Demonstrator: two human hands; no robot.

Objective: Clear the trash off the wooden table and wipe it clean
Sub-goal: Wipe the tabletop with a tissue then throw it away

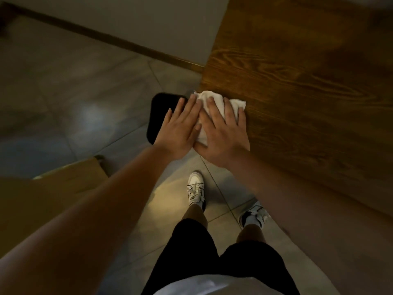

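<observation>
A white cloth (212, 96) lies at the near left corner of the dark wooden table (308, 86). My right hand (223, 133) presses flat on the cloth with fingers spread. My left hand (180, 126) lies flat beside it, fingertips touching the cloth's left edge, mostly past the table's corner. Most of the cloth is hidden under both hands. No trash shows on the visible table top.
A black bin (161, 111) stands on the tiled floor just left of the table corner, partly behind my left hand. A cardboard box (53, 192) sits at the lower left. My feet in white sneakers (195, 190) stand near the table's front edge. A wall with a wooden skirting runs behind.
</observation>
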